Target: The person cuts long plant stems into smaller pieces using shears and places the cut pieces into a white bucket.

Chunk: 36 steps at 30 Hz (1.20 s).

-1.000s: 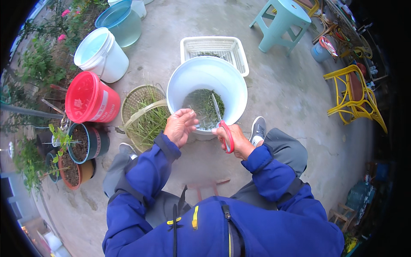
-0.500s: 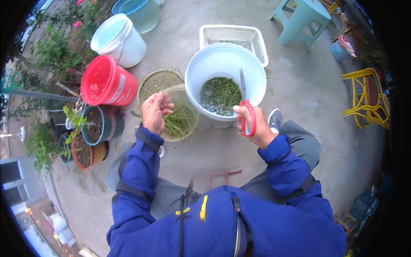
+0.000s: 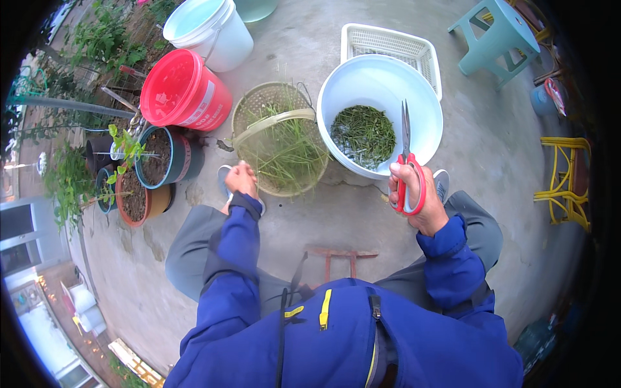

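White basin [image 3: 427,110]: landmark; stands on the concrete ground before the seated person's knees, holding a heap of short cut greens [image 3: 363,134] at its bottom.

Right hand [image 3: 417,197]: at the basin's near rim, fingers closed through the red loops of the scissors [image 3: 406,161]. Blades shut or nearly so, pointing up and out over the basin, judged so that cuttings would drop inside.

Woven basket [image 3: 279,139]: touching the basin's left side, with an arched handle across it; loose long green stalks [image 3: 288,155] lie inside, the uncut stock within easy reach.

Left hand [image 3: 241,178]: at the basket's near-left rim, fingers curled into a loose fist; whether it pinches any stalks cannot be told.

Red bucket [image 3: 184,90]: left of the basin, beyond the basket, tipped on its side.

White bucket [image 3: 210,26]: farther left and behind.

White slatted crate [image 3: 388,42]: just behind the basin.

Teal stool [image 3: 498,35]: behind and to the right.

Potted plants [image 3: 142,168]: far left.
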Motion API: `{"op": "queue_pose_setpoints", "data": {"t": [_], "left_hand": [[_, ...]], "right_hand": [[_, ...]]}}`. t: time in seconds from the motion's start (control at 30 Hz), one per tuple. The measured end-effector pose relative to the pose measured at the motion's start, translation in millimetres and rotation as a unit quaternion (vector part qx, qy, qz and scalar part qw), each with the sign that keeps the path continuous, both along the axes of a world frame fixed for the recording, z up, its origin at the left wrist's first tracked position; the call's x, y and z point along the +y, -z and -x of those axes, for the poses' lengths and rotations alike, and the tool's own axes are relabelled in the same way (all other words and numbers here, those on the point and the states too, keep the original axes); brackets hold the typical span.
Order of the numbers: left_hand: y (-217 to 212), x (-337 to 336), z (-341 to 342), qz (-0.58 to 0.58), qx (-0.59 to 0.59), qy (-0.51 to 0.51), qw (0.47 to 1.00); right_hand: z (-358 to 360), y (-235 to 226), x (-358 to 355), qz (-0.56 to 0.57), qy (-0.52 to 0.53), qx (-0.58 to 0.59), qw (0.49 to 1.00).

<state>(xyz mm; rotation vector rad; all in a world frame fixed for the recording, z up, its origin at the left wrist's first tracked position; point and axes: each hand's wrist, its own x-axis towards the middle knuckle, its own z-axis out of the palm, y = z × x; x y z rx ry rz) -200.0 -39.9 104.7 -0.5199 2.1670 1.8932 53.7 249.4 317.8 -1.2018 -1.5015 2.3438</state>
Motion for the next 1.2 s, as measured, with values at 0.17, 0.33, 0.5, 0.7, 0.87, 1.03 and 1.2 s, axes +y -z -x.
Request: {"op": "queue_pose_setpoints", "data": {"t": [0.17, 0.33, 0.5, 0.7, 0.87, 1.03, 1.2], "left_hand": [[-13, -31, 42, 0.085, -0.053, 0.046, 0.994], [-27, -2, 2, 0.040, -0.158, 0.229, 0.960], [0, 1, -20, 0.072, -0.060, 0.316, 0.944], [-66, 5, -18, 0.010, -0.041, 0.303, 0.952], [-136, -6, -8, -0.083, 0.002, 0.232, 0.969], [-186, -28, 2, -0.244, 0.028, 0.202, 0.948], [-229, -18, -9, -0.321, 0.072, 0.232, 0.915]], "right_hand": [[3, -2, -2, -0.003, -0.017, -0.011, 1.000], [3, -1, 0, -0.032, -0.030, -0.011, 0.999], [2, 7, 0, -0.068, -0.045, 0.019, 0.997], [-1, 3, -1, -0.015, -0.011, 0.052, 0.998], [-7, 2, 2, -0.024, -0.026, 0.075, 0.997], [-5, 4, 3, -0.038, -0.010, 0.054, 0.998], [-13, 4, 4, -0.015, -0.027, 0.091, 0.995]]}}
